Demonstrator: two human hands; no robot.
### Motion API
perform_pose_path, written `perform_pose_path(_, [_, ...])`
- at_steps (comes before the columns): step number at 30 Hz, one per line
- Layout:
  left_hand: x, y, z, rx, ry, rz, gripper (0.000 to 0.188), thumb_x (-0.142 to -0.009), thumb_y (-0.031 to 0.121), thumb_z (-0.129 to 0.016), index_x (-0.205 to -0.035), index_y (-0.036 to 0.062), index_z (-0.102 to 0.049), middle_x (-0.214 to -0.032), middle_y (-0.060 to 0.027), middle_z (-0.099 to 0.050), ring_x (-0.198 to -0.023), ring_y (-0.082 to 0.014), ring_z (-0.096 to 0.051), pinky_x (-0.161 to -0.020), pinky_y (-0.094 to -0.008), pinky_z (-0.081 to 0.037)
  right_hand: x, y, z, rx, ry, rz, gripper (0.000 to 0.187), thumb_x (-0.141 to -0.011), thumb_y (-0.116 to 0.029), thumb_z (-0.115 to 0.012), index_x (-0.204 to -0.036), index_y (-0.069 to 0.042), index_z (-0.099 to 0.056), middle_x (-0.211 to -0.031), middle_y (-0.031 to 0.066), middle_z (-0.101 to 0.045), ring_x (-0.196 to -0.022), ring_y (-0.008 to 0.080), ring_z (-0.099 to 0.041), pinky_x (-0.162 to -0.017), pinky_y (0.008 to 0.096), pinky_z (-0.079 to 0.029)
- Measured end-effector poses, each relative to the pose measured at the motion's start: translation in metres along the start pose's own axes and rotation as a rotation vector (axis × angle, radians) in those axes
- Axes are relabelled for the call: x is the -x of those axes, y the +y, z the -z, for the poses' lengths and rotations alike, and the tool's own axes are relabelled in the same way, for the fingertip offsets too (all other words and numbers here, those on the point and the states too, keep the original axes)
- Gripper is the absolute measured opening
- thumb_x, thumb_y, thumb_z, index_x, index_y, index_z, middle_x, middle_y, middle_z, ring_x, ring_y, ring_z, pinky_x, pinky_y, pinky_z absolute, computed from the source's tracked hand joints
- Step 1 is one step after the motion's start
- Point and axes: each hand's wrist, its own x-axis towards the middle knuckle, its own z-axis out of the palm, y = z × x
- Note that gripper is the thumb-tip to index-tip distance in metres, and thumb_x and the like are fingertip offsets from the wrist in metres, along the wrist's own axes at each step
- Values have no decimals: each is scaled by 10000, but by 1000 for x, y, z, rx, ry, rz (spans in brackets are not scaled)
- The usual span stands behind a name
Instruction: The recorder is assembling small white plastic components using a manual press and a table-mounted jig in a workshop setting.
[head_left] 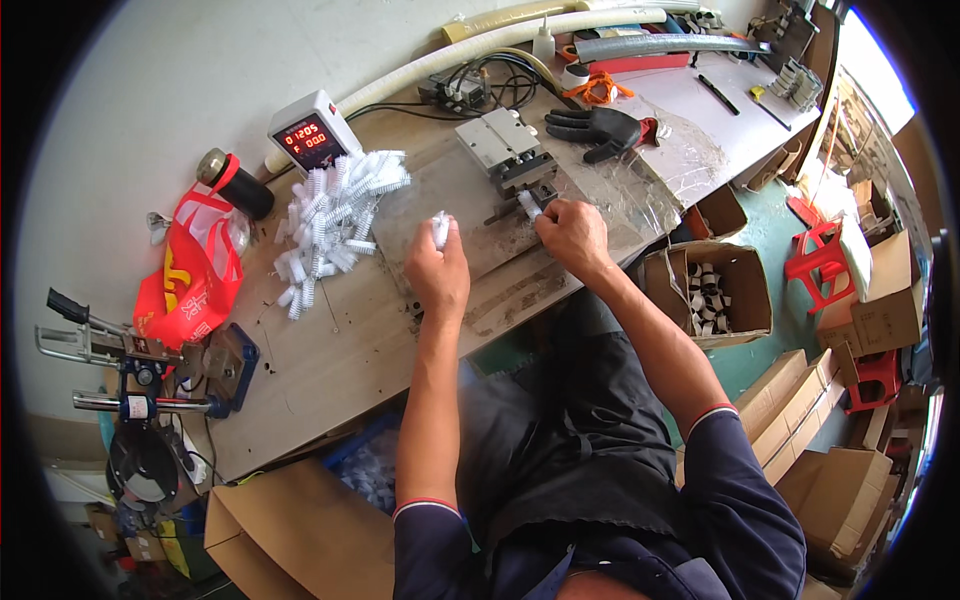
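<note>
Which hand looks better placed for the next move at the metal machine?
Probably the right hand: it is at the small white brush by the machine. The left hand is farther off, holding white pieces.

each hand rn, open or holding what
Left hand: closed, holding a small white piece.
Right hand: curled at a bristly white piece by the metal device; grip unclear.
</note>
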Motion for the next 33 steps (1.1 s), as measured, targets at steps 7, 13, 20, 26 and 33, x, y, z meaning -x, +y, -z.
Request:
perform_pose_path(7, [-1,-7,0,-12,85,-97,115,-961,137,-639,-1009,34,-656,-963,-121,-660,-883,-303,-653,-785,-394,-508,-1,-1,-4,-12,18,-14,218,-805,-253,-628,-757,-52,-696,-769,199,-685,-791,416,-670,-747,508,-533])
perform_pose_path(13, [2,5,-2,-113,11,-223,143,-892,43,-652,-1035,52,-649,-1053,-115,-666,-1011,-327,-625,-887,-424,-491,1,1,-7,-56,127,-51,247,-842,-294,-650,-788,-58,-697,-765,197,-688,-790,408,-681,-745,499,-537])
perform_pose_path(20, [2,21,-21,-131,-198,-344,246,-866,7,-640,-1103,58,-598,-1098,-130,-653,-1021,-352,-618,-876,-456,-501,8,11,-11,-166,249,-3,230,-841,-290,-679,-832,-62,-706,-728,181,-684,-727,381,-686,-695,461,-535])
perform_pose_path(26, [4,29,-42,-272,-264,-393,226,-898,28,-614,-1115,52,-558,-1037,-152,-637,-995,-366,-620,-810,-472,-516,8,14,-13,-202,285,12,224,-844,-280,-696,-828,-57,-707,-706,164,-680,-693,357,-686,-662,428,-530])
perform_pose_path(33, [2,30,-40,-461,-347,-547,157,-919,62,-525,-1074,78,-542,-981,-132,-631,-938,-344,-627,-749,-452,-552,8,8,-13,-300,246,-51,203,-849,-275,-683,-843,-75,-720,-716,186,-678,-718,385,-689,-673,464,-529])
